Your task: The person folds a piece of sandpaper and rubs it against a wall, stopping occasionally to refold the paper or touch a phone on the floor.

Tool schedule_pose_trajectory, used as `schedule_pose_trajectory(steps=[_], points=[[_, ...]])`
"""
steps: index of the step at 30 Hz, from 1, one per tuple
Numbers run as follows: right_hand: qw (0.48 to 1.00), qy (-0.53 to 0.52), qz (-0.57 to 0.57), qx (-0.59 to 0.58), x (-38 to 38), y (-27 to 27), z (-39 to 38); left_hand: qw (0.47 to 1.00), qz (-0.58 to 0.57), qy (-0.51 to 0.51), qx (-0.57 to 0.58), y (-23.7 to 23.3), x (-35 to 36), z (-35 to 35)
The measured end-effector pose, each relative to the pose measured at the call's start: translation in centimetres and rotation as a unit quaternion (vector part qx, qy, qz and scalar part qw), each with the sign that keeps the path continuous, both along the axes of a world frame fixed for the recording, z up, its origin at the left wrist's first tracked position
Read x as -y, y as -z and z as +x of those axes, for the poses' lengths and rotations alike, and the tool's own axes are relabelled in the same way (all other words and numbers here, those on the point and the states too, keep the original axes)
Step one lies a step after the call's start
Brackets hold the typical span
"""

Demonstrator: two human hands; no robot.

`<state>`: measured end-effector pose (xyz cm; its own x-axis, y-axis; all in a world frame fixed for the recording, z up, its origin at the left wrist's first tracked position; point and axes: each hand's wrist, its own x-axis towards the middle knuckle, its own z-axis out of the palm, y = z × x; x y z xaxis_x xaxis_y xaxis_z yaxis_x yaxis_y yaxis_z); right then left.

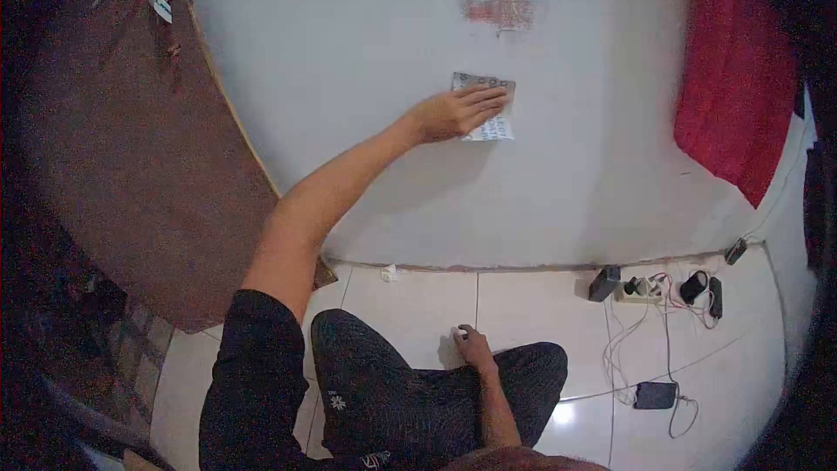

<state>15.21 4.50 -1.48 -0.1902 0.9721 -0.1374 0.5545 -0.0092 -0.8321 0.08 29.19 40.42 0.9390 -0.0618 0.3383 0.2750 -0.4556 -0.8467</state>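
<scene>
My left hand [462,113] is raised to the pale wall [349,78], its fingers laid across a small printed sheet [495,129]. This sheet is roughly square, grey along the top and whitish with blue lettering below; my palm and fingers cover its middle. I hold it up against the wall, just under a rough reddish patch [499,9] where the surface looks worn. Low down, my right hand [474,349] rests by my right leg with its fingers curled. Something small and whitish shows at its fingertips, too small to name.
A brown panel [131,148] stands on the left, a red cloth [737,78] hangs at right. On the tiled floor [401,305] lie a power strip [639,291] with plugs and loose cables, a black adapter [656,395], and a small white piece [388,273] at the wall's foot.
</scene>
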Motion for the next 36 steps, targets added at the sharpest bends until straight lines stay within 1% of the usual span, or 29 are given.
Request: schedule_pose_trajectory(steps=[1,2,4,5,6,7,9,11,12,13,15,16,18,20,22,23,24,25,26,27,29,30,31,33,34,36], points=[[1.000,0.004,0.002,0.000,-0.1,0.2,-0.1,0.999,-0.037,0.025,0.001,-0.2,-0.7,-0.5],[1.000,0.000,0.007,-0.001,-0.5,1.2,-0.1,0.998,-0.046,0.030,0.032,-2.1,-0.8,-0.6],[1.000,-0.005,0.008,-0.004,-0.5,1.5,-0.2,0.977,-0.006,-0.065,0.205,-6.5,-0.9,-1.6],[1.000,0.000,-0.002,-0.012,-0.5,1.0,-0.3,0.938,-0.004,-0.009,0.346,-8.7,-1.3,-1.7],[1.000,0.004,-0.010,-0.019,-0.6,0.5,-0.2,0.900,0.036,-0.026,0.435,-10.4,-1.2,-1.8],[1.000,0.003,-0.009,-0.018,-0.7,0.4,-0.2,0.884,0.058,-0.021,0.463,-11.8,-0.5,-1.8],[1.000,-0.010,0.014,0.012,-0.7,0.7,-0.3,0.874,0.088,-0.045,0.475,-11.7,-1.2,-0.6],[1.000,-0.014,0.003,0.003,-0.7,1.1,-0.3,0.923,0.033,-0.019,0.383,-8.6,-1.6,0.2],[1.000,-0.018,-0.007,-0.004,-0.7,1.3,-0.2,0.959,0.009,-0.032,0.281,-6.1,-2.1,0.4],[1.000,-0.016,-0.006,-0.003,-0.7,1.7,-0.1,0.983,-0.015,-0.044,0.176,-3.5,-2.3,0.6],[1.000,0.003,0.020,-0.018,-0.6,2.3,-0.2,1.000,0.016,0.007,-0.018,0.6,-0.7,0.9],[1.000,0.003,0.020,-0.018,-0.5,2.0,-0.1,1.000,0.016,0.007,-0.018,1.1,0.0,0.8],[1.000,-0.012,0.016,0.018,-0.7,1.3,0.1,0.999,-0.026,-0.005,-0.032,0.9,0.9,0.3],[1.000,-0.006,0.015,0.012,-0.9,1.0,0.0,0.999,-0.017,-0.013,0.039,-1.8,0.1,0.1],[1.000,-0.005,0.002,0.004,-0.5,1.2,-0.2,0.976,0.035,-0.095,0.191,-5.7,-1.2,-0.4],[1.000,0.003,0.006,-0.011,-0.6,1.1,-0.4,0.955,0.035,-0.019,0.295,-8.0,-0.6,-0.6],[1.000,0.011,0.011,-0.027,-0.7,1.1,-0.4,0.919,0.029,-0.018,0.393,-9.7,-1.1,-0.8],[1.000,0.010,0.010,-0.028,-0.7,1.1,-0.4,0.895,0.066,-0.020,0.441,-11.0,-0.3,-0.4],[1.000,0.009,0.002,-0.021,-0.7,1.0,-0.4,0.895,0.070,-0.015,0.440,-10.9,-1.1,0.0],[1.000,0.008,-0.005,-0.015,-0.7,0.9,-0.4,0.896,0.075,-0.011,0.438,-10.5,-1.5,0.6],[1.000,0.005,0.003,0.005,-0.6,0.7,-0.5,0.946,-0.025,-0.040,0.322,-7.1,-1.2,1.3],[1.000,0.005,0.012,0.026,-0.8,0.5,-0.4,0.976,0.000,-0.050,0.213,-4.6,-2.0,1.5],[1.000,0.005,0.013,0.026,-0.7,0.1,-0.3,0.993,0.025,-0.059,0.102,-2.4,-2.3,1.7],[1.000,0.008,-0.028,0.007,-0.4,-0.6,-0.2,0.999,0.028,-0.041,-0.017,0.2,0.5,1.4],[1.000,0.007,-0.027,0.006,-0.2,-0.6,-0.2,0.999,0.029,-0.042,-0.018,0.2,0.7,1.1],[0.999,0.014,0.029,-0.001,-0.7,0.9,-0.2,0.997,-0.025,-0.049,-0.047,-0.1,0.9,0.6]])
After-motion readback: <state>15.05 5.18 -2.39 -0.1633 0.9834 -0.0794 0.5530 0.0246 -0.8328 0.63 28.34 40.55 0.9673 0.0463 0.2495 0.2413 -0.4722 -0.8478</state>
